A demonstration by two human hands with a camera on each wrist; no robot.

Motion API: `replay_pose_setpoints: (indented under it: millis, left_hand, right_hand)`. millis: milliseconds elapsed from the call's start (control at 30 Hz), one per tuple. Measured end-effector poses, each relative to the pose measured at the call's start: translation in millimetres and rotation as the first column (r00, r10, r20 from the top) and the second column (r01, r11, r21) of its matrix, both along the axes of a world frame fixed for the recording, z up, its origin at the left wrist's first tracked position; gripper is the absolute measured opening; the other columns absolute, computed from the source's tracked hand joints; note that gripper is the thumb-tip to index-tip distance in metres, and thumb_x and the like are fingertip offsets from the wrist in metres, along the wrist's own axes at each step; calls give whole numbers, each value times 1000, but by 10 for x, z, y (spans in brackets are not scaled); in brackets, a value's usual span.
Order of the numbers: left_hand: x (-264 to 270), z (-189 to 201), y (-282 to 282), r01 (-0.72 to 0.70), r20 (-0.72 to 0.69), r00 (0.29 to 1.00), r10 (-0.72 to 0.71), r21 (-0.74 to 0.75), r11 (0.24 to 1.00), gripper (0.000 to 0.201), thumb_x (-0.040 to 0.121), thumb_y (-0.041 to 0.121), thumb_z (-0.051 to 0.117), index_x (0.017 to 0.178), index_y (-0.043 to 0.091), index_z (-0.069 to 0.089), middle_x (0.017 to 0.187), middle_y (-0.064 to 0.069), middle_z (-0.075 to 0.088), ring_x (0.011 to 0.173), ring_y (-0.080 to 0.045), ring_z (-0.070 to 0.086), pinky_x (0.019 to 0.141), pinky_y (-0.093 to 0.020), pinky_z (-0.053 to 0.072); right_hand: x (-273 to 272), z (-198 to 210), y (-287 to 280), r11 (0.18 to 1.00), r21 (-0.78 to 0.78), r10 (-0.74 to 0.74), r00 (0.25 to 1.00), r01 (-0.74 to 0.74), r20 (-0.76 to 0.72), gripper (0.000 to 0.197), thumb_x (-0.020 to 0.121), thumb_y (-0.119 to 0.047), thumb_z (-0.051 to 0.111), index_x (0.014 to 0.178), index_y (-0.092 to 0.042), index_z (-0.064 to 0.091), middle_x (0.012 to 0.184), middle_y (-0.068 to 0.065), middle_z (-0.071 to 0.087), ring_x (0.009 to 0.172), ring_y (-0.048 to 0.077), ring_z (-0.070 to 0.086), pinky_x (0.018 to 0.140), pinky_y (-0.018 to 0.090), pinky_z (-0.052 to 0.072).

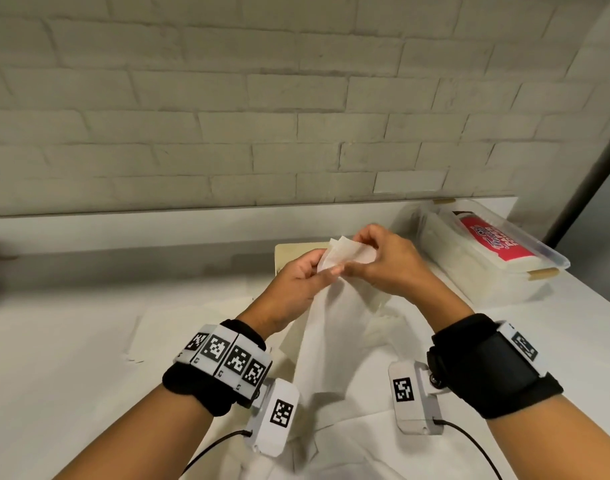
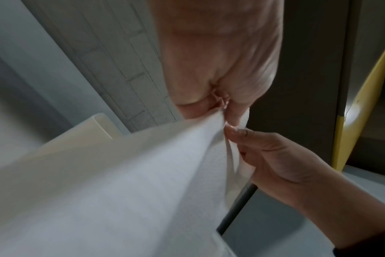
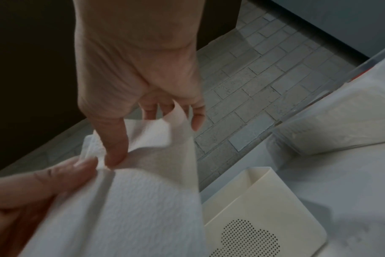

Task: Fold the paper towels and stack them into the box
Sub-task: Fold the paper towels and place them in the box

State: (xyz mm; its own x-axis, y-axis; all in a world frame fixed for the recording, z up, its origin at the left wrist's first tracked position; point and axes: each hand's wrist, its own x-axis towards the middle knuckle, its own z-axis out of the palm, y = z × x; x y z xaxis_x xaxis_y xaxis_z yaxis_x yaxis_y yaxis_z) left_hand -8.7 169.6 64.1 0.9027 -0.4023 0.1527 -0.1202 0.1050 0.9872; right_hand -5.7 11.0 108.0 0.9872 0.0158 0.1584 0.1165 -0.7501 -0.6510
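Material: soft white embossed paper, thin and limp, draping under its own weight.
Left hand: the left hand [image 1: 298,277] is pinching the top edge of the paper towel [image 1: 334,327], thumb against curled fingers [image 2: 237,114].
Right hand: the right hand [image 1: 383,261] is pinching the same top edge just beside the left, thumb [image 3: 114,147] pressing a loose corner, the other fingers loosely curled behind the sheet.
Grip relation: both hands are touching at the edge, thumb tips meeting; neither is nearer the sheet than the other.
Towel position: it is hanging above the table [image 1: 71,358], between the forearms, its lower end trailing toward the person.
Towel axis: the long axis is running from the pinched edge downward and back; the held corners are pointing away, toward the brick wall [image 1: 227,98].
Beneath: a cream perforated tray [image 3: 264,208] is lying under the sheet.
Box: the clear plastic box [image 1: 487,258] is sitting to the right and farther back, near the right hand, holding a red-labelled pack.
Judgement: the fold is probably just starting; the right hand appears better placed for stacking.
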Motion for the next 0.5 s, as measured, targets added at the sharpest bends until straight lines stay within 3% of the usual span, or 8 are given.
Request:
replay_pose_setpoints:
  millis: [67, 133, 233, 333, 433, 500]
  left_hand:
    - [-6, -38, 10, -30, 43, 999, 28, 29, 999, 22, 95, 8, 47, 103, 24, 60, 87, 11, 69, 82, -3, 66, 75, -17, 51]
    - [-12, -63, 29, -38, 59, 998, 34, 54, 998, 23, 97, 9, 45, 104, 26, 59, 91, 8, 68, 85, -4, 64, 79, -18, 51]
    - [-14, -98, 56, -62, 59, 997, 59, 57, 996, 23, 98, 7, 42, 105, 25, 54, 90, 6, 66, 82, -2, 63, 75, -17, 50]
    - [-6, -133, 72, -108, 53, 993, 106, 51, 993, 22, 98, 6, 41, 105, 25, 49, 90, 4, 65, 81, -1, 63, 78, -18, 48]
    - [11, -141, 79, -144, 25, 989, 143, 43, 989, 18, 98, 7, 43, 101, 25, 45, 87, 2, 65, 84, -12, 60, 84, -29, 44]
    - [38, -140, 101, -155, -4, 988, 155, 33, 987, 18, 97, 7, 44, 99, 25, 45, 87, -1, 63, 82, -16, 57, 81, -32, 43]
  right_hand:
    - [6, -27, 16, 998, -28, 47, 999, -47, 6, 59, 70, -32, 79, 121, -25, 51, 120, -5, 55, 113, 14, 49, 92, 26, 41]
    - [-3, -32, 50, 993, -12, 114, 993, -114, -23, 63, 71, -29, 79, 127, -25, 50, 124, -5, 54, 118, 12, 48, 93, 24, 39]
    - [11, -29, 77, 985, 62, 164, 986, -161, -41, 43, 69, -23, 81, 108, -24, 64, 99, -7, 65, 99, 13, 60, 82, 25, 47]
    - [7, -34, 106, 986, 64, 154, 988, -154, 4, 31, 66, -21, 83, 95, -20, 72, 87, -7, 68, 85, 10, 61, 77, 25, 48]
    - [4, -49, 154, 986, 92, 130, 989, -136, 72, 13, 65, -21, 84, 70, -22, 71, 70, -9, 65, 74, 7, 58, 67, 20, 45]
    - [13, -55, 180, 990, 60, 118, 988, -124, 100, 12, 67, -24, 83, 68, -23, 70, 67, -11, 63, 72, 5, 57, 67, 18, 45]
